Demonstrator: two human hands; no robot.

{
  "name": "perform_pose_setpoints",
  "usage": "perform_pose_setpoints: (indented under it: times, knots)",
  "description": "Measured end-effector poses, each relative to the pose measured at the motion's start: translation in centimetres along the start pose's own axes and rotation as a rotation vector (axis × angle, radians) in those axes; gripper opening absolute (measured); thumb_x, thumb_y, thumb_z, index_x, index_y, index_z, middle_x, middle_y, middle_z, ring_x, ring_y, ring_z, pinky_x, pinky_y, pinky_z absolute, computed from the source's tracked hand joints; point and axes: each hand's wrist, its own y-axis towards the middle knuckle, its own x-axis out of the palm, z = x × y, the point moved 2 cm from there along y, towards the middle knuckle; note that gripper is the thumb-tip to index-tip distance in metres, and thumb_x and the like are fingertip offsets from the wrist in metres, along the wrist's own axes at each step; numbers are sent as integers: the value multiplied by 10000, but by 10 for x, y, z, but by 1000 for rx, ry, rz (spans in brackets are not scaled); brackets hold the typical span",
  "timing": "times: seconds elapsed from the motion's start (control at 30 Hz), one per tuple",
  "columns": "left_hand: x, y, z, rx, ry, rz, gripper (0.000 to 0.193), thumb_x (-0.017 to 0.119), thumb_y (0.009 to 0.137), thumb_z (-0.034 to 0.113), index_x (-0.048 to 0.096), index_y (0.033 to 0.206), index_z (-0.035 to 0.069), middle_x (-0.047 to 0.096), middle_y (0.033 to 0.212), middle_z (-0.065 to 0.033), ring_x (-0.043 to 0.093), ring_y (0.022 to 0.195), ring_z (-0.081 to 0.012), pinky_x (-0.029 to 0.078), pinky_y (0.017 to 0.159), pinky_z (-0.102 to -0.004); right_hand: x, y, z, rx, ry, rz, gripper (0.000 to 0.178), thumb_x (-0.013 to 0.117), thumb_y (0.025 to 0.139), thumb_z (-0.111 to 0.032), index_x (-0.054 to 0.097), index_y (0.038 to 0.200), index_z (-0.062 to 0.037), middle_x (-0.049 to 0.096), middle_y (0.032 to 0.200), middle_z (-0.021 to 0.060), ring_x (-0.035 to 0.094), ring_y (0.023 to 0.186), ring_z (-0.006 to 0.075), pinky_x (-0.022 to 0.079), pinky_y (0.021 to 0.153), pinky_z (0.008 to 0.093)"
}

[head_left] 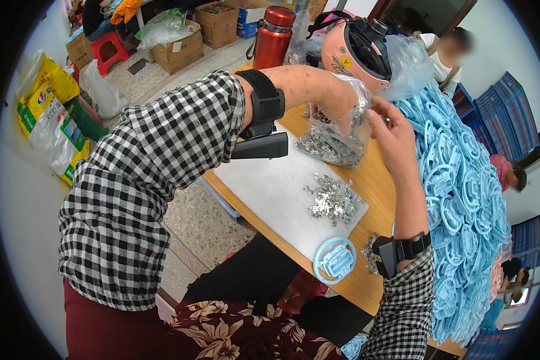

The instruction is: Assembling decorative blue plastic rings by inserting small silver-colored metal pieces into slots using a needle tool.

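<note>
A clear plastic bag (336, 146) full of small silvery metal pieces stands on the far part of the table. My left hand (337, 99) reaches into its mouth, and the fingers are hidden among plastic and metal. At the bag's right rim, my right hand (393, 135) pinches the plastic between thumb and fingers. Nearer to me, a loose heap of the same metal pieces (333, 201) lies on a whitish sheet (258, 183). A round light-blue plastic part (335, 260) rests across the sheet's near edge.
A tall pile of light-blue plastic parts (456, 198) covers the table's right side. Beyond the bag stand a red flask (273, 42) and a pink helmet (354, 54). More metal bits (369, 255) lie by my right wrist. Cardboard boxes (180, 51) are on the floor, far left.
</note>
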Motion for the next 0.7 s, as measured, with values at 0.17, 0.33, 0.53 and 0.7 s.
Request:
perform_pose_setpoints:
  times: [0.17, 0.33, 0.53, 0.7]
  knots:
    - [1, -3, -2, 11, 4, 37, 250, 705, 825, 203, 729, 1012, 39, 732, 941, -116, 658, 809, -239, 514, 720, -360, 10, 6, -7, -21, -361, 42, 209, 650, 932, -178, 674, 1065, -18, 719, 952, 108, 669, 862, 167, 512, 772, 307]
    - [3, -7, -2, 82, -35, 100, 244, 693, 835, 191, 722, 1007, 20, 731, 938, -119, 654, 804, -243, 511, 710, -359, 14, 8, -2, -74, -621, 149, 199, 601, 924, -218, 659, 1008, -47, 705, 969, 165, 681, 875, 328, 521, 776, 407]
    - [13, -23, -4, 5, -109, 142, 283, 664, 861, 137, 711, 1130, 61, 733, 1031, -126, 672, 888, -260, 527, 778, -358, 26, 16, 11, 127, -807, 109, 224, 488, 939, -245, 611, 996, -67, 680, 1082, 176, 647, 992, 397, 492, 850, 502]
    - [20, -26, -7, 41, -198, 307, 468, 765, 764, 233, 673, 1204, 102, 724, 1011, -139, 697, 869, -288, 570, 743, -375, 26, 22, 32, 182, -850, 76, 248, 481, 954, -253, 611, 1037, -58, 683, 1115, 182, 650, 1027, 401, 498, 864, 510]
